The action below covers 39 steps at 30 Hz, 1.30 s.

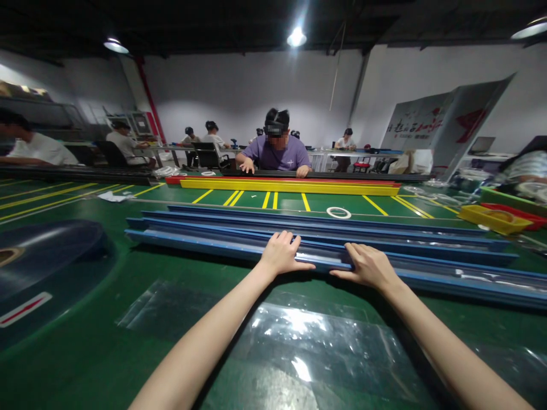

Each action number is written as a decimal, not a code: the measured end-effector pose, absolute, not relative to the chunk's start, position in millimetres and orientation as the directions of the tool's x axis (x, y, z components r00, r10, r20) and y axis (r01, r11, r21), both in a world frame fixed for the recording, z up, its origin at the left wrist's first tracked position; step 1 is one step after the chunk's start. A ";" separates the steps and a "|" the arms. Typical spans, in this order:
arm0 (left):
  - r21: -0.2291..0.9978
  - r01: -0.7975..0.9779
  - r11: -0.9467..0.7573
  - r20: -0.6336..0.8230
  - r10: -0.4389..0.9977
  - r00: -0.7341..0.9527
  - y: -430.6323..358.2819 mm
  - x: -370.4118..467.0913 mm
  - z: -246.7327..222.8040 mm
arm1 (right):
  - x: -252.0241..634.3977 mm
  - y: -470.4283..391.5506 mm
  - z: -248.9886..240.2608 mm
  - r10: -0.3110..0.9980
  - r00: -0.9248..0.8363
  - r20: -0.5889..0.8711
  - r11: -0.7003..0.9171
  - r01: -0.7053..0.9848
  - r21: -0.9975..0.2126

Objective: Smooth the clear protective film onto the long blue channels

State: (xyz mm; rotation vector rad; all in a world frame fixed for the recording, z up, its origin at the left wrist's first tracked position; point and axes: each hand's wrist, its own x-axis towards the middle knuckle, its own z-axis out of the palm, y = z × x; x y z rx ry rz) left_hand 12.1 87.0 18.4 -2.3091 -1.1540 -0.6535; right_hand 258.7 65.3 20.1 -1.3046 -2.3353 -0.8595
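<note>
Several long blue channel strips lie lengthwise across the green table. My left hand (282, 253) rests on the nearest blue strip (205, 244), its fingers over the far edge and its thumb along the near side. To the right, my right hand (365, 265) holds the same strip in a like way, the thumb pointing left. A short stretch of the strip shows between the two thumbs. Behind it lie further blue strips (427, 242). In front of my hands, clear plastic film (307, 336) is spread flat and reflects the lights.
A roll of clear film (55, 267) stands at the left. Beyond the blue strips are a white ring (338, 213), a yellow strip (290, 185) and a red one. Across the table sits a person in purple (277, 151). Yellow tray (493, 219) at right.
</note>
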 end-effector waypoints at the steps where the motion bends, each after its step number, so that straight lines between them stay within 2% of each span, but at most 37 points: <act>1: -0.198 0.822 -0.534 0.596 0.600 0.534 87.9 10.9 17.5 | 257.1 65.6 19.2 0.655 -0.523 0.545 0.399 0.852 0.339; 17: -0.166 0.817 -0.552 0.553 0.634 0.541 91.9 -10.4 4.4 | 230.8 66.5 17.2 0.750 -0.511 0.420 0.418 0.858 0.298; 26: -0.164 0.813 -0.558 0.530 0.646 0.550 96.6 -26.4 6.6 | 212.6 68.7 19.1 0.796 -0.475 0.374 0.374 0.873 0.314; 29: -0.186 0.822 -0.539 0.516 0.658 0.548 99.2 -40.6 7.6 | 204.8 70.7 22.6 0.803 -0.491 0.339 0.419 0.868 0.267; 34: -0.231 0.833 -0.502 0.490 0.680 0.546 101.2 -84.3 10.6 | 219.5 73.8 25.3 0.824 -0.469 0.320 0.469 0.879 0.080; 39: -0.252 0.837 -0.485 0.458 0.702 0.545 97.8 -135.1 12.0 | 269.2 65.2 17.6 0.847 -0.394 0.357 0.376 0.919 0.122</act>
